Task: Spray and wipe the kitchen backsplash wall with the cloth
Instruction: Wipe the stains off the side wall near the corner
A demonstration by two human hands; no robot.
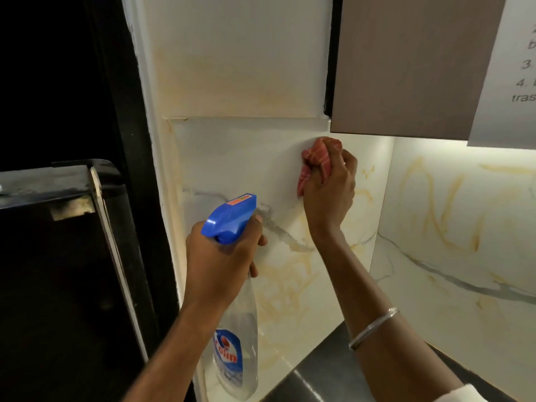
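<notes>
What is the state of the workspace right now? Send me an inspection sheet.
Surface: backsplash wall, white marble look with grey veins and yellowish streaks; dark counter below.
Job's things: red cloth bunched against the wall just under the wall cabinet; spray bottle, blue trigger head, clear body, nozzle toward the wall.
Clutter: nothing seen.
Hands: left hand grips the bottle's neck; right hand holds the cloth to the wall.
Cables: nothing seen.
Surroundings: the cabinet is brown, with a printed paper notice at its right; dark appliance at left; the wall is lit under the cabinet.
</notes>
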